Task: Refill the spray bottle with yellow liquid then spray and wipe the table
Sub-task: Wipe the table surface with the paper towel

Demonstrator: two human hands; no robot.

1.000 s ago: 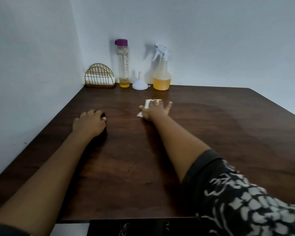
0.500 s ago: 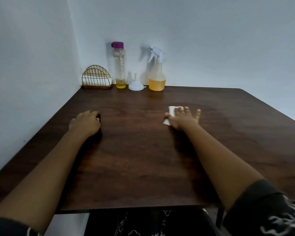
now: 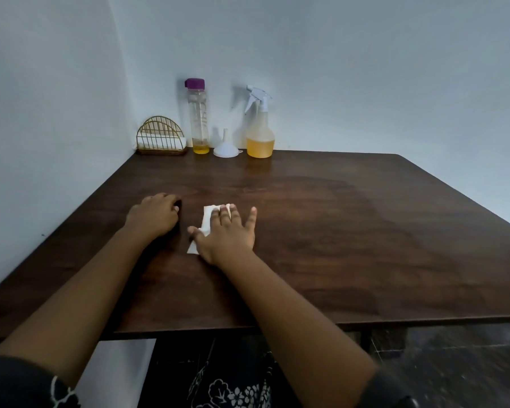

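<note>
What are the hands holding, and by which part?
Nothing is gripped. The right hand presses flat on the right side of the white tissue; the left hand rests curled on the table, seemingly empty.

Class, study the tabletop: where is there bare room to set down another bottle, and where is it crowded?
Bare: the right half of the table, from the right hand to the right edge. Crowded: the back-left corner, where napkin holder, purple-capped bottle, funnel and spray bottle line the wall.
</note>
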